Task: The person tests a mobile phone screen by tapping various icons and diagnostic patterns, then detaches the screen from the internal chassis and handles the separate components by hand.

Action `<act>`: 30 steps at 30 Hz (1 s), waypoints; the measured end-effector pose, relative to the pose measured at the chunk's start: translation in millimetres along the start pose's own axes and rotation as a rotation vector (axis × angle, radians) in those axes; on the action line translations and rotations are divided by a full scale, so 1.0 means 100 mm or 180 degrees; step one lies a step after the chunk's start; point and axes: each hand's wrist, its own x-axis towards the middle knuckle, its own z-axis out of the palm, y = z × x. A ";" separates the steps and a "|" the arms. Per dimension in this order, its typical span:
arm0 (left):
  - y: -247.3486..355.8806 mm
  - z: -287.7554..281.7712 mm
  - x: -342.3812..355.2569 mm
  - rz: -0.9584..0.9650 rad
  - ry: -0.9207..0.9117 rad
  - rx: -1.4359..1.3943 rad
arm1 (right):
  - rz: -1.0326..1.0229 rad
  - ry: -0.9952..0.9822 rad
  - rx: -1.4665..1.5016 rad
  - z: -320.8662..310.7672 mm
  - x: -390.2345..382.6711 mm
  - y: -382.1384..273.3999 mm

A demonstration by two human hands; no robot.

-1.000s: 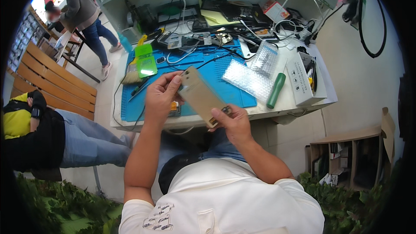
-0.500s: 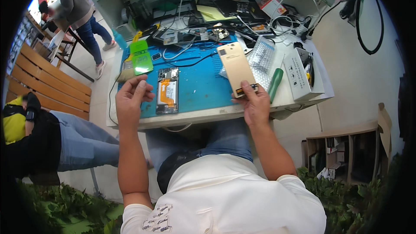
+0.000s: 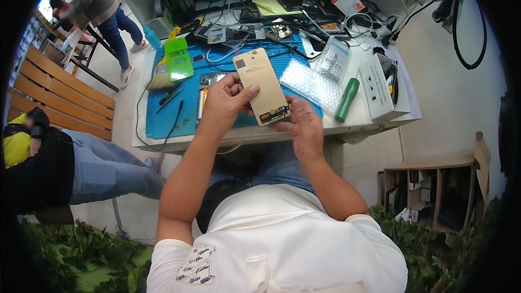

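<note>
My left hand (image 3: pixel 230 97) grips a gold phone panel (image 3: pixel 259 81) along its left side, thumb on its face; dark parts and small components show at the panel's lower end. Beside that end my right hand (image 3: pixel 304 127) has its fingers apart, at or very near the edge; whether they touch it is unclear. Behind my left wrist, an opened phone (image 3: pixel 207 80) with orange and silver innards lies on the blue mat (image 3: pixel 187 122), partly hidden. A thin tool (image 3: pixel 169 97) and a black cable lie left of it.
Bubble-wrap packs (image 3: pixel 309 84), a green-handled screwdriver (image 3: pixel 347 100) and a white box of tools (image 3: pixel 380 87) stand or lie at right. A green card (image 3: pixel 179 59), brush and cluttered electronics (image 3: pixel 233 32) fill the back. At left are a seated person (image 3: pixel 97 163) and a standing person (image 3: pixel 108 16).
Half a second ago the panel was in my right hand, farther right. Now it is more central in my left hand, and my right fingers have loosened beside it.
</note>
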 end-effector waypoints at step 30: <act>0.33 -0.57 -0.17 -0.0600 0.0796 0.4618 | -0.1583 0.0216 -0.5227 -0.46 0.66 -0.76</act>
